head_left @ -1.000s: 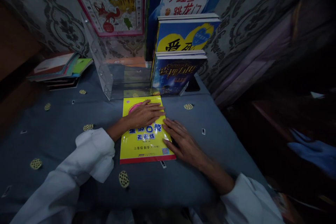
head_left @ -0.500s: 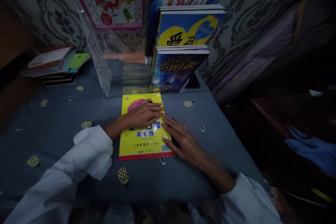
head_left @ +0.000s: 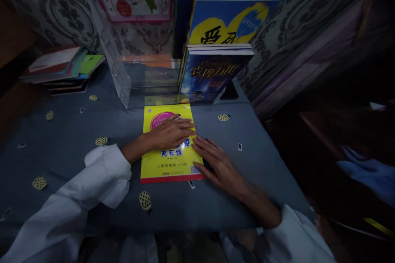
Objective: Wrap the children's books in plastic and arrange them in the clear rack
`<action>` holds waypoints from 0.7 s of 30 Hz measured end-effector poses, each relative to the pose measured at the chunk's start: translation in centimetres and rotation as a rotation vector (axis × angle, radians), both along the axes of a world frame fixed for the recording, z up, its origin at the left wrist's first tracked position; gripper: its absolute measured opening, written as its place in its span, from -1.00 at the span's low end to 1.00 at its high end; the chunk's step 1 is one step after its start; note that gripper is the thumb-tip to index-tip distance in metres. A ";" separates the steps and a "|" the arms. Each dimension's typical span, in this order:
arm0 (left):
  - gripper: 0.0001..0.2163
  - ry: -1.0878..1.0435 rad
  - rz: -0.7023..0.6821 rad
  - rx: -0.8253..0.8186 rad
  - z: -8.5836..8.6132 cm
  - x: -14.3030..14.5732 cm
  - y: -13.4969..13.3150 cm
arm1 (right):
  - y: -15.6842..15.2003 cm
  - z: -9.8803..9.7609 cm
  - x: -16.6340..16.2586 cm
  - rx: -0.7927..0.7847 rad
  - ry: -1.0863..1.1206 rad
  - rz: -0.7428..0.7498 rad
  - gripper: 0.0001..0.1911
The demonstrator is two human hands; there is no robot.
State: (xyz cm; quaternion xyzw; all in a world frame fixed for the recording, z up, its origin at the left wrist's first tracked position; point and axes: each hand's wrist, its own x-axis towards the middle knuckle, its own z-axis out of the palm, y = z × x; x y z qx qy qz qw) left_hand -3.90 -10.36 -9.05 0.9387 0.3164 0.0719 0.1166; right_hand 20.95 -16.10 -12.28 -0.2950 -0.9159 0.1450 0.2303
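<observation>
My left hand [head_left: 171,133] lies flat and open on the book [head_left: 168,166], palm down across the middle of the cover, fingers pointing to its right edge. Pressed like that, it pins the book so it cannot slide on the cloth. My right hand [head_left: 217,166] is also open and grips nothing. Its fingers are spread along the book's right edge, with the fingertips on the cover and the heel on the table [head_left: 92,164], which I take as squaring that side.

The book lies closed and face up on the table, straight in front of me, with its top edge just before the base of the clear stand [head_left: 123,78]. Its cover is bright yellow with a red strip along the bottom, a pink round patch near the top and blue characters half hidden under my left hand. A small square code sits at the lower right corner. It looks thin and soft-covered.

Two upright books [head_left: 216,74] lean in the right half of the stand, and a pile [head_left: 61,70] lies well apart at the far left.
</observation>
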 end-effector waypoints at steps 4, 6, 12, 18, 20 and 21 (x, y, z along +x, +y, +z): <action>-0.65 0.028 -0.011 0.006 -0.1 0.1 -0.7 | -1.0 0.2 0.4 -0.001 0.004 0.004 -0.49; -0.65 0.029 -0.024 0.006 -0.2 0.1 -0.9 | -1.4 0.2 0.5 -0.004 0.008 0.003 -0.49; -0.67 0.069 -0.006 0.006 0.2 0.6 -1.2 | -1.7 0.3 0.4 0.014 0.015 0.002 -0.49; -0.62 0.087 -0.007 -0.026 0.6 0.6 -2.0 | -2.3 0.3 0.6 0.029 0.028 -0.006 -0.51; -0.58 0.086 -0.022 -0.037 0.6 0.6 -2.5 | -2.9 0.2 0.8 0.051 0.062 -0.015 -0.50; -0.57 0.083 -0.031 -0.037 0.6 0.6 -2.7 | -3.1 0.2 0.9 0.055 0.075 -0.021 -0.49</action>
